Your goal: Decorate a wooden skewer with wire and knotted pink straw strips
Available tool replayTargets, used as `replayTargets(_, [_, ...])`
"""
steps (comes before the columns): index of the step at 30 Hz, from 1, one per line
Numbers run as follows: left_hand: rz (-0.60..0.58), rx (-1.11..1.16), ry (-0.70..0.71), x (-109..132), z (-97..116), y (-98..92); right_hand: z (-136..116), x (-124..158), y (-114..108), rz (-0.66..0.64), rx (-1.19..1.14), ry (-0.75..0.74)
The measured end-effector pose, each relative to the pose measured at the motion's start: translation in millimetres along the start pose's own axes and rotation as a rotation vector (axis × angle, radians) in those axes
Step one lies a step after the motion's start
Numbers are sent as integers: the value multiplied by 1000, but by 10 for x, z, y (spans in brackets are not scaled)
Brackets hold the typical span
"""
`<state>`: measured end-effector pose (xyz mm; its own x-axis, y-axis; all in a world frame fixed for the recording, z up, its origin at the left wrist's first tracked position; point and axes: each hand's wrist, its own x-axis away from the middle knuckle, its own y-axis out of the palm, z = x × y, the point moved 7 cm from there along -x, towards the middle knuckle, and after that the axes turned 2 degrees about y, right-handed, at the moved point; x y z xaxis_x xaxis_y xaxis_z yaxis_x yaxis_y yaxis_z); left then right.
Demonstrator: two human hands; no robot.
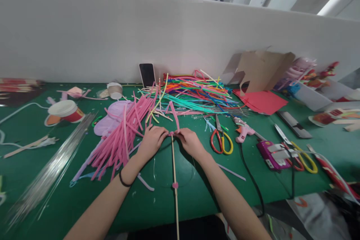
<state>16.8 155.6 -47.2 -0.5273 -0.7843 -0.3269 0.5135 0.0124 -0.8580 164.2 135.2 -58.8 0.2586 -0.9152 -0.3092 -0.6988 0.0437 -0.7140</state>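
pinching a pink pipe cleaner (174, 120) atop a thin stick (174, 165), both hands (152, 140) closed, green table (168, 202) (cluttered), white partition (112, 33) behind

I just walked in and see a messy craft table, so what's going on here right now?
A person is working a pink pipe cleaner around the top of a thin wooden stick, pinching it between the left hand and right hand. A small pink piece already sits lower on the stick. A heap of pink pipe cleaners lies to the left; scissors and a pink glue gun lie to the right on the green table.
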Motion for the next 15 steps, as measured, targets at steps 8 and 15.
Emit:
replayTargets(8, [-4,-46,14,10,9,20,-63,-35,1,17,22,-61])
replayTargets(15, [2,-94,1,15,53,33,-83,-113,42,-21,54,-43])
